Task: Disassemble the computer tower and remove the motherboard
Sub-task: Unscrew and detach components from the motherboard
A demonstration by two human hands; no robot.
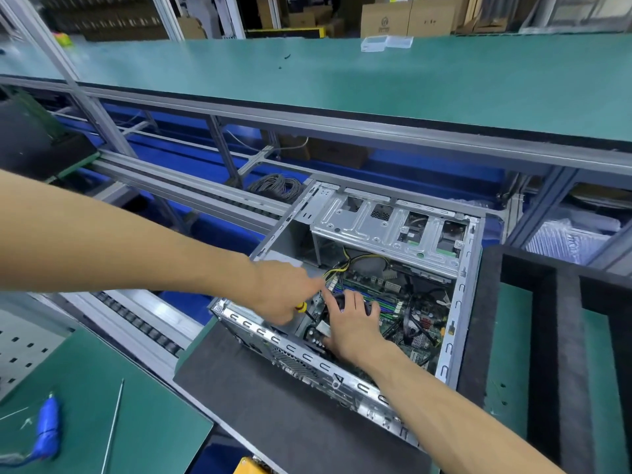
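So the computer tower (345,289) is lying on its side with the panel off, sitting on a black foam mat (266,405), and both of the person's hands are down inside it. The left hand (285,295) is curled round a screwdriver (301,306); only a bit of yellow handle peeks out under the fist, with the index finger stretched forward. Right next to it, nearly touching that fingertip, the right hand (349,325) sits with fingers spread and draped over a black fan (342,302), thumb hooked down the near side. The motherboard (407,313) is still in the case, lying under and just past the right hand, cables all over it. Beyond both hands is the silver drive cage (390,227). Well off to the left hand's outer side, a blue power tool (48,425) lies on the green bench (113,405).
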